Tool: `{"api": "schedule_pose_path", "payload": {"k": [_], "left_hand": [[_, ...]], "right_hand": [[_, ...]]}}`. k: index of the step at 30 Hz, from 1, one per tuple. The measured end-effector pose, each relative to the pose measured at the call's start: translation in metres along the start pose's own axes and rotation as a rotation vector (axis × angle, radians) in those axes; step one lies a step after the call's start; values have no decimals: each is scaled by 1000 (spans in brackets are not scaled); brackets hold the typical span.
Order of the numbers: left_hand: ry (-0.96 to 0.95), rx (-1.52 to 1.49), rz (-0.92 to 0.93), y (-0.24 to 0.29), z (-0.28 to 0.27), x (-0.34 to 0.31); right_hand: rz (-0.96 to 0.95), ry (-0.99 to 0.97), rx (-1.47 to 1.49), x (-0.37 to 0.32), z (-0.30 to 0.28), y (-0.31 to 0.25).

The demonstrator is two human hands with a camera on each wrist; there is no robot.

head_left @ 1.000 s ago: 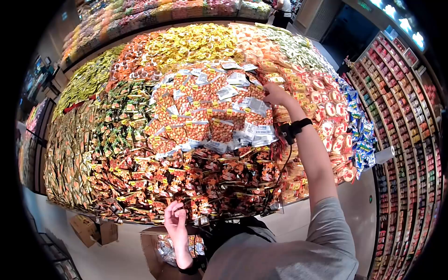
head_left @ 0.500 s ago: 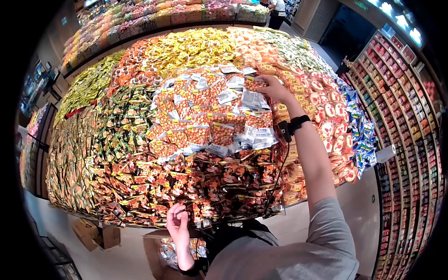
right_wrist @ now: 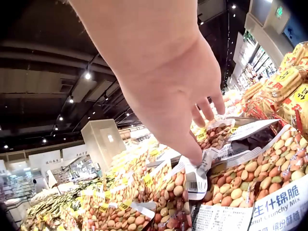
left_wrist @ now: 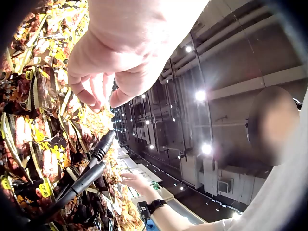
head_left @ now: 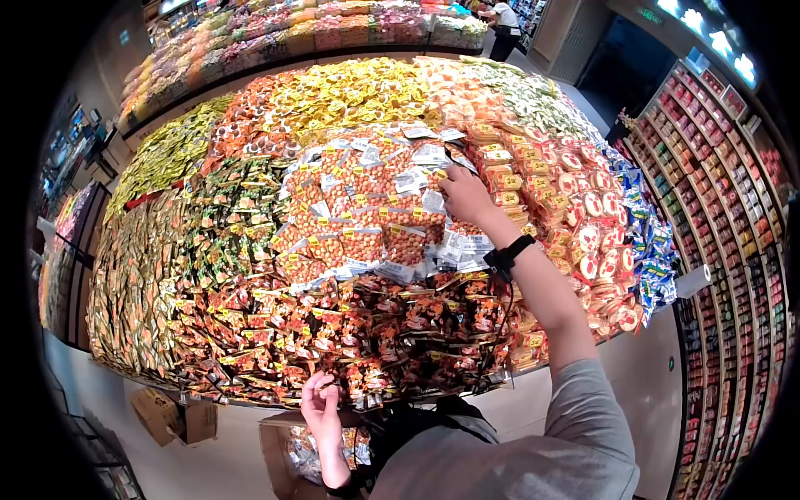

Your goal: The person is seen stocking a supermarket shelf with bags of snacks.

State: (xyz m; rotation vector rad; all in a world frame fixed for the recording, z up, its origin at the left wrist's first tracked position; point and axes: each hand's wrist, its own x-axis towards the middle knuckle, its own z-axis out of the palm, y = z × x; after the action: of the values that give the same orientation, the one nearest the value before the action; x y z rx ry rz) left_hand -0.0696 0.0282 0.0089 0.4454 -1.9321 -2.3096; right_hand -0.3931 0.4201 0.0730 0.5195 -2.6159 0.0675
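Note:
Clear packets of mixed nuts (head_left: pixel 358 243) with white labels lie in the middle of the heaped display. Over their right edge, my right hand (head_left: pixel 467 196) points its fingers down. In the right wrist view my right hand (right_wrist: pixel 168 91) pinches the silvery top edge of a nut packet (right_wrist: pixel 196 179) between thumb and fingers; that packet rests among the others. My left hand (head_left: pixel 322 410) hovers at the near edge, above dark red-and-black packets (head_left: pixel 333 333). The left wrist view shows my left hand (left_wrist: pixel 120 57) with loosely bent fingers and nothing held.
An open carton (head_left: pixel 273 454) with packets stands on the floor below my left hand, and another cardboard box (head_left: pixel 158 412) lies further left. Tall shelving (head_left: pixel 725 250) rises at the right. A black cable (left_wrist: pixel 72 192) runs beside my left hand. A person (head_left: pixel 504 29) stands far back.
My right hand has come nearer and slightly left, over the nut packets. My left hand has barely moved. In the head view the whole display sits a little lower.

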Motion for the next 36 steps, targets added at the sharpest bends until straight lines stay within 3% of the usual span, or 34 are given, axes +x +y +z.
{"api": "schedule_pose_path", "payload": {"k": [1,2,4,6,9,13,16,22,24,26,27,31,36], "left_hand": [[-11,17,20,-1,1,2],[-14,35,39,-2,2,3],[-17,38,49,-1,3,3],[-27,40,57,-2,3,1],[-29,45,72,-4,1,1],[-24,9,15,2,-1,-4],[-22,-6,19,3,-4,-8],[-34,22,46,3,-9,-13],[-67,-17,64,2,-13,-18],[-66,21,65,1,-13,-18],[-70,37,35,-3,-19,-33],[-59,26,31,-3,-17,-33],[46,82,83,4,-23,-64]], "right_hand": [[197,-79,-30,1,-12,-9],[197,-77,-32,0,-12,-14],[489,-146,171,-4,-8,-17],[512,-109,195,-10,3,-12],[323,-84,337,-14,10,-2],[347,-227,377,-16,4,4],[363,-173,336,-24,-21,-4],[333,-151,437,-33,-123,-31],[370,28,499,-47,-164,-50],[286,152,510,-56,-185,-65],[252,224,582,-73,-222,-95],[166,265,590,-114,-279,-143],[57,215,618,-173,-307,-167]]}}
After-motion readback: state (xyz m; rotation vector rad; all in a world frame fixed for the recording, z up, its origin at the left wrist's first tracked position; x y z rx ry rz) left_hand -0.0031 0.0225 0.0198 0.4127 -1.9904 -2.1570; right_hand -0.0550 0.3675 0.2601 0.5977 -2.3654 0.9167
